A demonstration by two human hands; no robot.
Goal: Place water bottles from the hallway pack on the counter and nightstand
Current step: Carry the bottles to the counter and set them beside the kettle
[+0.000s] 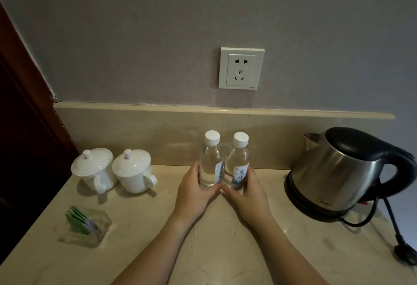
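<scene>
Two clear water bottles with white caps stand upright side by side on the beige stone counter (203, 251), near the backsplash. My left hand (194, 196) wraps the lower part of the left bottle (211, 160). My right hand (248, 196) wraps the lower part of the right bottle (238, 162), whose label faces me. The two bottles touch each other, and my thumbs nearly meet in front of them. The bottoms of the bottles are hidden behind my fingers.
Two white lidded cups (112, 169) stand at the left. A clear holder with green sachets (86, 226) sits at the front left. A steel electric kettle (338, 172) with its black cord (392, 223) is at the right. A wall socket (241, 68) hangs above.
</scene>
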